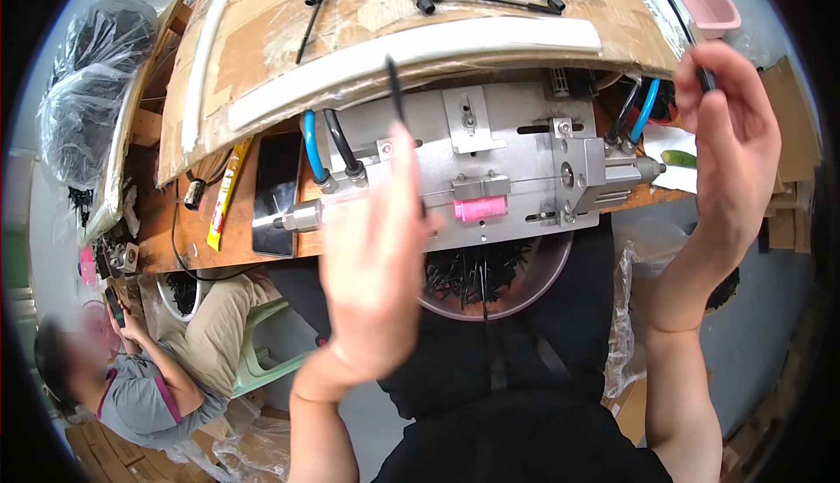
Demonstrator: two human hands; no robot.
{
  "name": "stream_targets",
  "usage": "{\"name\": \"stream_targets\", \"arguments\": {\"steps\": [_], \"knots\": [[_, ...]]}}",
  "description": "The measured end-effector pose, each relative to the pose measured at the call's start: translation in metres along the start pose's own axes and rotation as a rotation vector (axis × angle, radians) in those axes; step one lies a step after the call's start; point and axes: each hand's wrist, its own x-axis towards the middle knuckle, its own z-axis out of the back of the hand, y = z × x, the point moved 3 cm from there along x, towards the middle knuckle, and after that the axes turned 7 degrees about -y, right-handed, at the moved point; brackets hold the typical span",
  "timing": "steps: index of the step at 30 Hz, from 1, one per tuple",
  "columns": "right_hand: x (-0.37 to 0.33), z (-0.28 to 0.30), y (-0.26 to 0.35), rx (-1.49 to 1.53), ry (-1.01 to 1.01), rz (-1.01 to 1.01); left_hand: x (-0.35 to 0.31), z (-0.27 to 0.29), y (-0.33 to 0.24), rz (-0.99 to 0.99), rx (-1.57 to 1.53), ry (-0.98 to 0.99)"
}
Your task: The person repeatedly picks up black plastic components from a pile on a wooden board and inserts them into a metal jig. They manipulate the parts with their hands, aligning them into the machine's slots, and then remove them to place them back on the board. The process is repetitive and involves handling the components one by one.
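Metal fixture (516, 146) on wooden surface (162, 242). Left grip (372, 264) motion-blurred, over fixture's near left part, thin black rod (396, 89) held, poking out past fingertips. Right grip (735, 129) raised, right of fixture, pinching small black fitting (706, 80) between thumb and fingers. Pink spool (479, 209) on fixture's near side. Phone (276, 190), then yellow packet (227, 194), left of fixture. Basin (551, 264) of black pieces below fixture's near edge. Cardboard (262, 54) beyond fixture, more black rods (494, 1) on top. Seated co-worker (157, 404) well left of fixture.
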Motion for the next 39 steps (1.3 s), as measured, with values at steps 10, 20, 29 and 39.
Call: {"name": "stream_targets", "arguments": {"steps": [10, 20, 29, 39], "knots": [[-0.049, -0.025, 0.006, 0.164, -0.082, -0.016, -0.069, -0.053, -0.033, 0.007, 0.040, 0.254], [-0.115, -0.055, -0.005, -0.143, 0.084, 0.037, -0.062, -0.046, -0.032, 0.070, -0.093, 0.285], [-0.150, -0.106, -0.032, -0.307, 0.200, 0.153, -0.060, -0.010, -0.027, 0.139, -0.135, 0.193], [-0.130, -0.102, -0.020, -0.357, 0.310, 0.122, -0.039, -0.001, -0.016, 0.111, -0.146, 0.188]]}}
